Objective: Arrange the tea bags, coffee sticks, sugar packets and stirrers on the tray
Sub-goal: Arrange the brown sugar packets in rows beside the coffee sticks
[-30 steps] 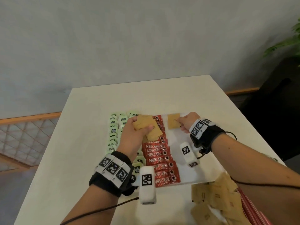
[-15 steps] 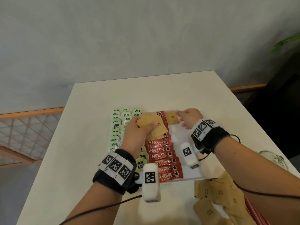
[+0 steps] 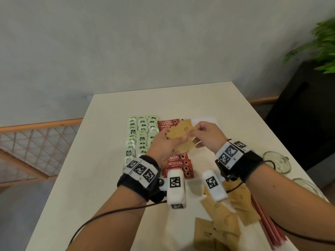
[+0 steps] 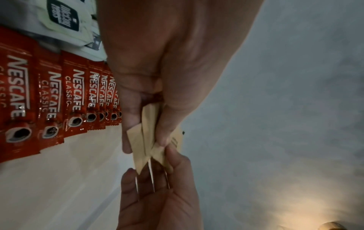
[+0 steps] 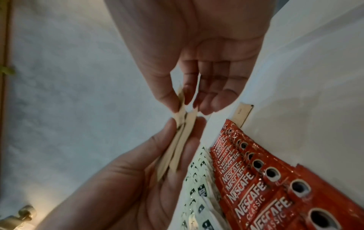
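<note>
My left hand (image 3: 167,137) grips a fanned stack of brown sugar packets (image 3: 181,142) above the white tray (image 3: 204,119). My right hand (image 3: 194,128) pinches the top packet (image 3: 184,128) of that stack between thumb and fingers. The right wrist view shows this pinch (image 5: 183,104), and one sugar packet (image 5: 243,113) lying flat on the tray past the far end of the coffee row. Green tea bags (image 3: 141,134) fill the tray's left side in columns. Red coffee sticks (image 3: 178,164) lie overlapped in a row beside them.
Loose sugar packets (image 3: 219,218) lie heaped on the table near its front edge. A bundle of thin red sticks (image 3: 266,225) lies to their right. Two glass pieces (image 3: 276,161) stand at the table's right edge. A plant (image 3: 320,44) is at far right.
My right hand has left one sugar packet on the tray's far part and come back to the stack, where it now pinches the top packet. The left hand has kept holding the stack.
</note>
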